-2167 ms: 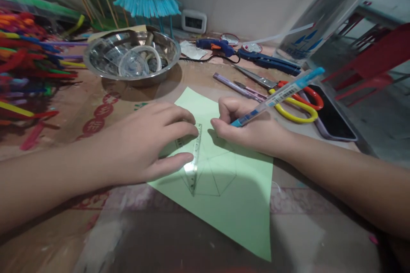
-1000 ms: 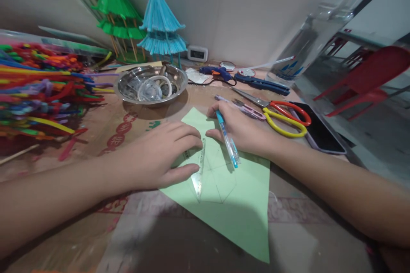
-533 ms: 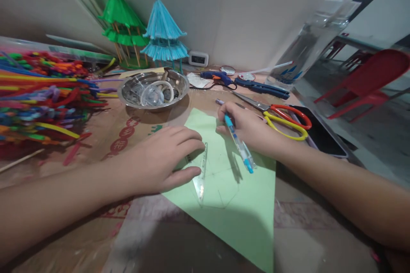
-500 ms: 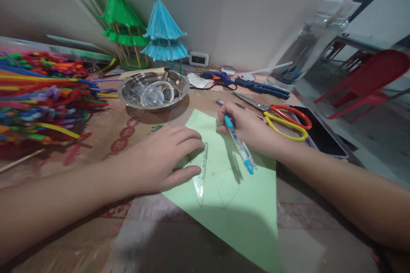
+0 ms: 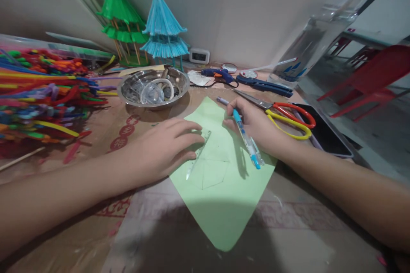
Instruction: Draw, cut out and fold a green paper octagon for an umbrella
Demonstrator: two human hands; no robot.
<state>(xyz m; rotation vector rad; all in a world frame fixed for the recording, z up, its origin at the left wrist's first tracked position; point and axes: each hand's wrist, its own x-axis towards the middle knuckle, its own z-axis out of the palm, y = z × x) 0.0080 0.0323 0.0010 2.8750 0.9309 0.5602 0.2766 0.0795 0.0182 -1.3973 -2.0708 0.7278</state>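
A light green sheet of paper (image 5: 221, 213) lies turned cornerwise on the table, with thin lines forming a many-sided figure drawn on it. Over its left part rests my left hand (image 5: 174, 145), palm down with fingers stretched out. Beneath those fingers is a clear set square (image 5: 196, 162), mostly covered; only its marked edge and a tip show. My right hand (image 5: 251, 121) is closed around a clear pen with light blue ends (image 5: 246, 138), at the sheet's right side. The pen slants with its lower blue end towards me.
Scissors (image 5: 286, 117) and a phone (image 5: 323, 130) lie right of my right hand. Behind are a metal bowl (image 5: 128, 100), a glue gun (image 5: 214, 73), a blue cutter (image 5: 265, 85) and a bottle (image 5: 297, 51). Pipe cleaners (image 5: 48, 102) fill the left; two small towers (image 5: 165, 21) stand behind.
The green paper has turned on the table, its near corner swinging left. The set square has tilted under my left fingers. My right hand has shifted slightly right, still holding the pen.
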